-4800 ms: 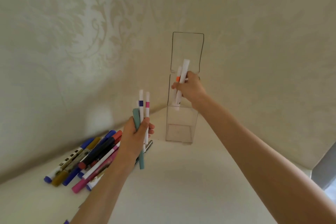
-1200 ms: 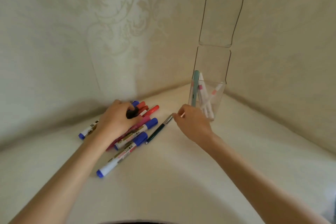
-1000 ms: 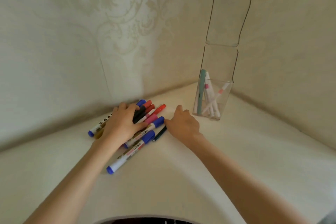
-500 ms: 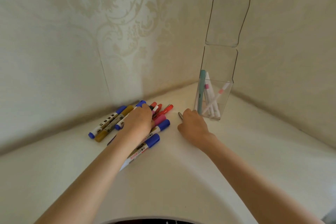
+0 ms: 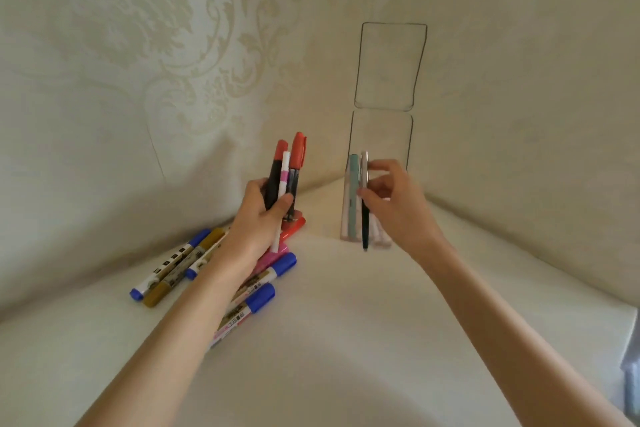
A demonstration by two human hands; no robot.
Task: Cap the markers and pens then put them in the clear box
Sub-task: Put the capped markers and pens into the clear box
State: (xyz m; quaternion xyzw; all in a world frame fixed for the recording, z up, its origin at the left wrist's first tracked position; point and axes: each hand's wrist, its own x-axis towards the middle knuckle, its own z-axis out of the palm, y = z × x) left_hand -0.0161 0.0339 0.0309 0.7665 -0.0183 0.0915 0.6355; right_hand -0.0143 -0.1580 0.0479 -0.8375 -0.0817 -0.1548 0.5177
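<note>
Lifted off the heap since half a second back: left hand (image 5: 258, 222), now clenched round three upright sticks, namely two red-capped black markers (image 5: 297, 152) and one thin white pen with a pink band (image 5: 284, 170). Raised too: right hand (image 5: 398, 208), pinching one slim dark pen (image 5: 365, 229) with a silver top, upright at the near wall of the clear box (image 5: 381, 139); inside or just outside, hard to tell.

Head view: cream tabletop (image 5: 346, 340) in a corner between two walls of pale damask wallpaper (image 5: 173, 62). Box at the back of that corner, its lid (image 5: 389, 66) flipped straight up. Within: one teal pen (image 5: 353, 191) and some white pens too blurred to count. Lying under and beside the left forearm: four blue-capped markers (image 5: 263, 298), one gold marker (image 5: 183, 270), one pink marker (image 5: 273, 255), one red marker (image 5: 294, 230), all capped where visible.
</note>
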